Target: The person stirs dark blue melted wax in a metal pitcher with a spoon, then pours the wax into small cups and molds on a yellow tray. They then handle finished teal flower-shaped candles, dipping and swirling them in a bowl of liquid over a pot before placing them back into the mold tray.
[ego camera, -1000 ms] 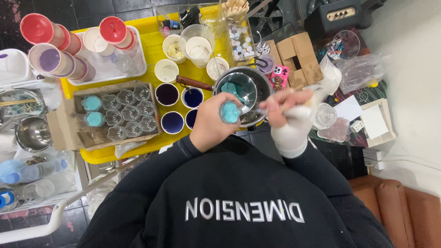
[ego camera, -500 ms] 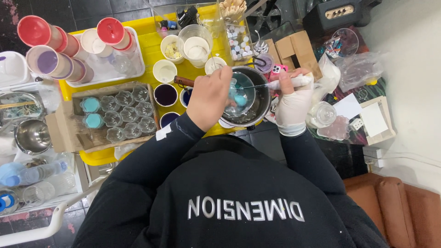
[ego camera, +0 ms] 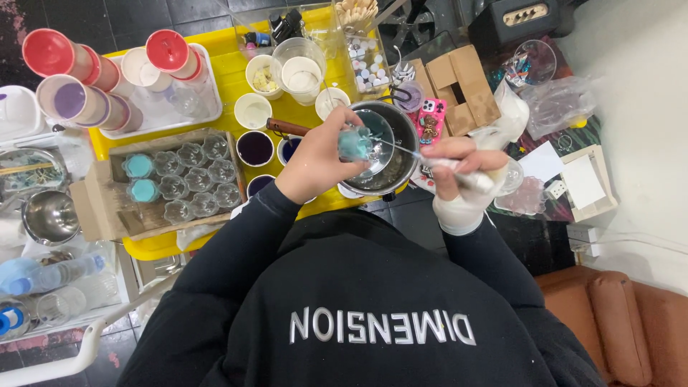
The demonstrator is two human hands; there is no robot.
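Note:
My left hand (ego camera: 315,161) is shut on a small glass jar of teal wax (ego camera: 355,143) and holds it over a metal pot (ego camera: 398,159) on the yellow table (ego camera: 222,75). My right hand (ego camera: 459,179), in a white glove, grips a thin metal rod (ego camera: 410,151) whose tip reaches toward the jar above the pot. A wooden-handled tool (ego camera: 287,128) lies beside the pot.
A cardboard tray (ego camera: 97,211) holds several glass jars, two filled teal (ego camera: 136,166). Cups of dark liquid (ego camera: 254,148) stand in front of it. Red-rimmed cups (ego camera: 50,54), a pink phone (ego camera: 430,118), a cardboard box (ego camera: 462,82), a steel bowl (ego camera: 50,215) and a brown seat (ego camera: 616,315) surround the table.
My left hand carried the teal jar from near my chest out over the pot. My right hand shifted a little, keeping the rod pointed at the jar.

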